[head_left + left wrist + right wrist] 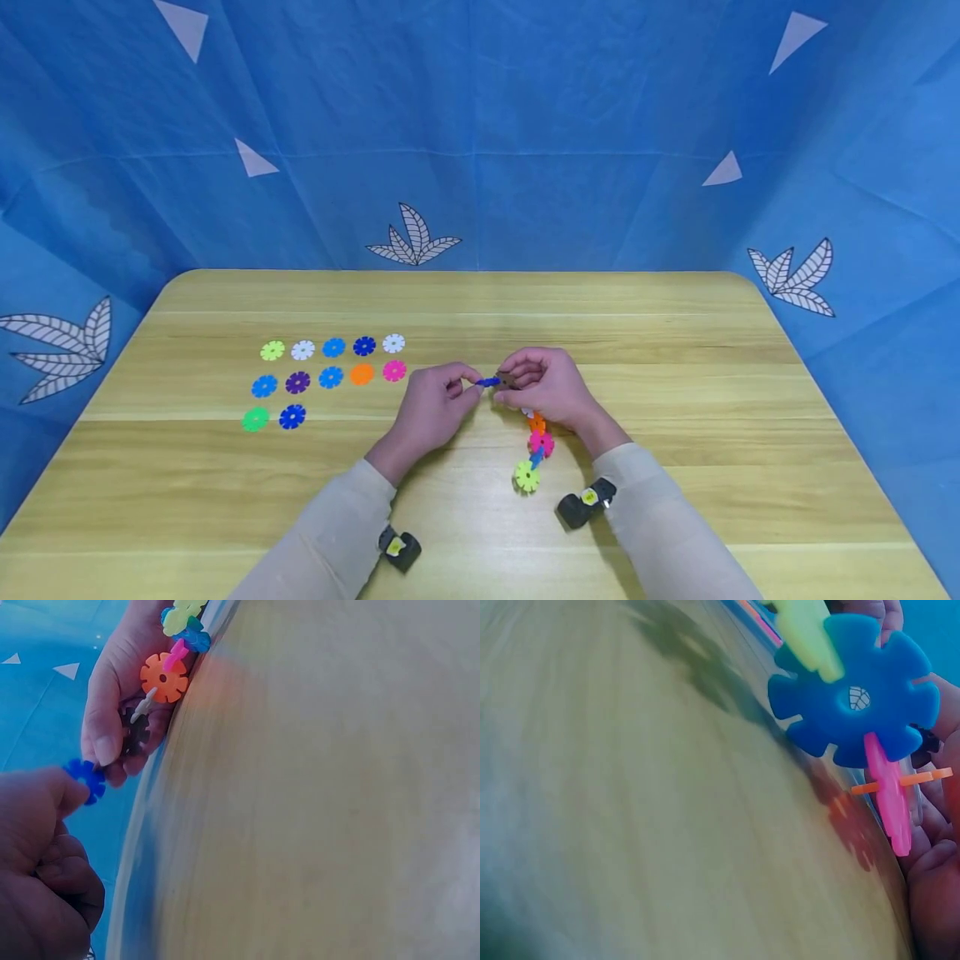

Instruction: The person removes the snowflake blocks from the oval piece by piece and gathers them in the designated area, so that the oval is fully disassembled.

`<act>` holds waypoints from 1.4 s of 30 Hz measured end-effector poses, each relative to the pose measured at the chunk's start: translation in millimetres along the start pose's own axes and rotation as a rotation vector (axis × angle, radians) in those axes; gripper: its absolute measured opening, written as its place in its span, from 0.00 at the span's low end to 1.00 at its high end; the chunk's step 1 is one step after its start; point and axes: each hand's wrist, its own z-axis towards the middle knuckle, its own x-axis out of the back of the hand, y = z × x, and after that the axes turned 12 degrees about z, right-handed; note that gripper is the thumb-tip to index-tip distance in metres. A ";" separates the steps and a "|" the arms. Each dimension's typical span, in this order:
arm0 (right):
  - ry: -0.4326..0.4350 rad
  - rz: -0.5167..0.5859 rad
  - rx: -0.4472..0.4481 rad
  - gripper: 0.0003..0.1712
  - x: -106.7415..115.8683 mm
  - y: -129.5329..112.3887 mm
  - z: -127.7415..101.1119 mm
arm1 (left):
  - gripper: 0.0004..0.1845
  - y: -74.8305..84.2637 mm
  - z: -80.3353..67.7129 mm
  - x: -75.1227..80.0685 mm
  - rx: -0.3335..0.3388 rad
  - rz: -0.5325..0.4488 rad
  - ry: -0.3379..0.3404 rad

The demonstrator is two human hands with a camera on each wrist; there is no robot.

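My left hand (435, 408) pinches a dark blue notched plastic disc (489, 382) between thumb and fingertips. Facing it, my right hand (553, 387) grips a brown notched disc (506, 381), the end piece of a linked chain. Dark blue and brown discs meet edge to edge in the left wrist view, right at the right thumb tip. Behind the brown one follow a white disc (142, 706), an orange disc (163, 677), a pink disc (891, 802), a light blue disc (855, 690) and a yellow-green disc (806, 634), slotted together at angles. The chain hangs below the right hand.
Loose notched discs lie flat in three rows on the left of the wooden table (675, 400), among them a green disc (255, 419), a purple disc (297, 382) and an orange one (362, 374). A blue cloth (480, 100) hangs behind the table's far edge.
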 end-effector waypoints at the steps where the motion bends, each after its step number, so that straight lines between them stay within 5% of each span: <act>1: -0.001 -0.007 0.001 0.18 -0.3 0.2 0.2 | 0.02 -0.4 -0.3 0.2 -0.007 0.002 0.005; 20: 0.010 -0.074 -0.007 0.18 -7.6 -4.7 2.0 | 0.03 -10.6 -6.6 14.9 -0.065 0.001 0.071; 24: 0.039 -0.064 -0.029 0.17 -2.6 -4.3 0.3 | 0.03 -19.8 -9.4 29.1 0.022 -0.040 0.130; 29: 0.031 -0.058 -0.033 0.17 0.9 -2.7 -0.5 | 0.02 -27.7 -17.5 37.1 0.150 -0.080 0.064; 42: 0.016 -0.063 -0.033 0.18 -1.5 -1.2 0.0 | 0.03 -50.0 -35.8 47.7 0.246 -0.130 0.096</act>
